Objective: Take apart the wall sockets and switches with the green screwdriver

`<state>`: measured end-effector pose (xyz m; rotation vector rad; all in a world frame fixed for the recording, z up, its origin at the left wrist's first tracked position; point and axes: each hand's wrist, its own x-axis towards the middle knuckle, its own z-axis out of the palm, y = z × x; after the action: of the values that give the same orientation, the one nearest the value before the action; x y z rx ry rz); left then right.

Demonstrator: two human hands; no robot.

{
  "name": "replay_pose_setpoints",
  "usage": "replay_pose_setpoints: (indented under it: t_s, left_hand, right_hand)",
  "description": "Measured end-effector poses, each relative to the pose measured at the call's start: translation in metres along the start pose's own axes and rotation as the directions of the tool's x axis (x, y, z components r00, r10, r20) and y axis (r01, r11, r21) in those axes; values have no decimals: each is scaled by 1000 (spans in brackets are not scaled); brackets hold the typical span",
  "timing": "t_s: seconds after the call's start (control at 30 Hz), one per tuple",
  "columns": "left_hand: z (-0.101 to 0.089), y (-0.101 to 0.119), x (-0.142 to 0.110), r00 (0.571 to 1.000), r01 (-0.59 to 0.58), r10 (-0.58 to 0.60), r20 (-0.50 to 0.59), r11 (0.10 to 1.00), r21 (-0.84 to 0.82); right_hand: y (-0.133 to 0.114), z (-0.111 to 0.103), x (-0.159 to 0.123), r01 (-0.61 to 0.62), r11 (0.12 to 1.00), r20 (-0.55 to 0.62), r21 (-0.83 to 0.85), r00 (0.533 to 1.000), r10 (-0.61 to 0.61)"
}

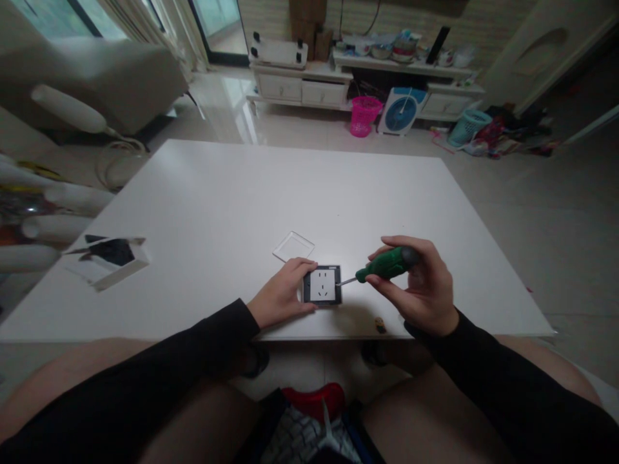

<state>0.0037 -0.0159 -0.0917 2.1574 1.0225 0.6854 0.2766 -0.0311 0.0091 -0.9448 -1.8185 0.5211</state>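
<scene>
Now, line by line, what lies before you:

Socket: your wall socket (322,285) is a flat square plate with a white face, a dark frame and small slot holes in the middle; it lies flat near the front edge of the table, between your 2 hands.

Left hand: your left hand (284,294) rests on the table and presses against the socket's left edge, fingers curled along its side and top corner, so it is closed lightly against the plate.

Right hand: your right hand (420,285) is wrapped around the screwdriver handle, gripping it firmly, just right of the socket.

Screwdriver: your screwdriver (384,264) has a glossy green handle with a dark end cap and a thin metal shaft; the shaft slants down-left and its tip meets the socket's right edge.

Clear cover: a thin, transparent square frame (293,246) lies flat just behind your left hand, apart from the socket.

Table: the table (290,187) is smooth, matte white and rectangular.

Box: an opened white carton (110,259) with a dark inside sits at the table's left side, well apart from your hands.

Small piece: a tiny dark-and-yellow item (380,324) lies by the front edge, below your right hand; too small to identify.

Writing: a small mark on the socket's upper frame is too blurred to read.
</scene>
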Motion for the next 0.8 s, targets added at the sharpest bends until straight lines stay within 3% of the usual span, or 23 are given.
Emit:
replay_pose_setpoints:
  t_s: [0.3,0.8]
  left_hand:
    - [-2,2,0,1000,0,0,5,1000,13]
    - [4,5,-1,998,35,-33,46,998,-59]
  right_hand:
    - [-5,0,1,87,996,56,-28,995,-85]
    - [-3,1,1,86,994,119,-60,990,-78]
